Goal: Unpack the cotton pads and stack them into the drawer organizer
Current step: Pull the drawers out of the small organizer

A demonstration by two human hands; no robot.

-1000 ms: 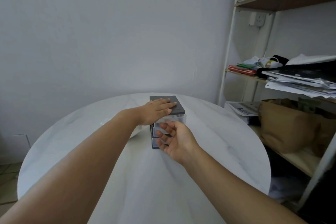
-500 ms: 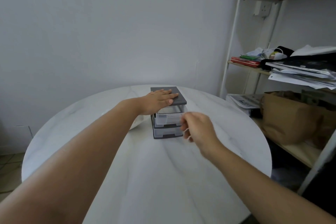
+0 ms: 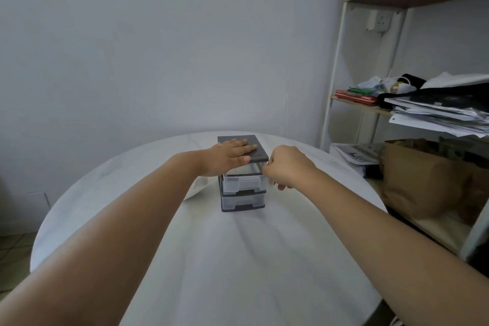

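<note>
A small drawer organizer (image 3: 243, 200) with a dark grey top and clear drawers stands at the middle of the round white table (image 3: 211, 259). My left hand (image 3: 230, 155) lies flat on its grey top with straight fingers. My right hand (image 3: 285, 169) is at the organizer's upper right front corner, fingers curled against the top drawer's edge; the blur hides whether they pinch it. A white soft object (image 3: 197, 188), perhaps the cotton pad pack, lies left of the organizer, mostly hidden behind my left forearm.
A white-framed shelf unit (image 3: 341, 66) stands right of the table, loaded with stacked papers (image 3: 434, 114), red books (image 3: 356, 98) and a brown paper bag (image 3: 423, 180). A plain wall lies behind the table. Tiled floor shows at the lower left.
My right hand left the front of the drawers, swung out to the right, and has now come up to the organizer's top right corner. My left hand stayed flat on the top.
</note>
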